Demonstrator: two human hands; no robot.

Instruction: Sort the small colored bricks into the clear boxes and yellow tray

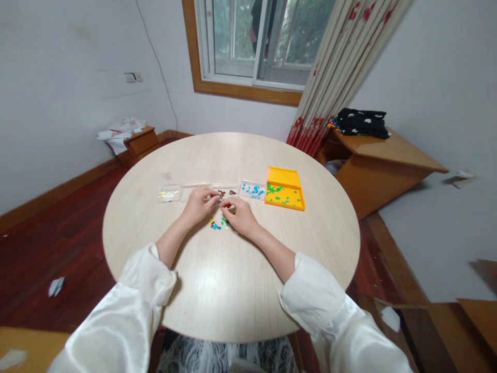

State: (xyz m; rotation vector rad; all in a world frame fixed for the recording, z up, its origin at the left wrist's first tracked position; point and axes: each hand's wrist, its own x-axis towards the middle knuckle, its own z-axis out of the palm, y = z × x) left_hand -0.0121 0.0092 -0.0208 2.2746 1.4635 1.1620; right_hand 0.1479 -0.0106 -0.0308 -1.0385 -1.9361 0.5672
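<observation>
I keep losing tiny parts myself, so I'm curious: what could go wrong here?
The right hand is close beside the loose mixed pieces, so a careless sweep might scatter them. The yellow box and the clear box beside it both stand open, so a bump could mix their colours. The left hand is near the brown pieces and might knock some away.

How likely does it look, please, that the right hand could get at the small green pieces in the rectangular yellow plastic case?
Probably yes: the rectangular yellow plastic case lies open to the right of the right hand, and nothing seems to cover the small green pieces inside.
</observation>
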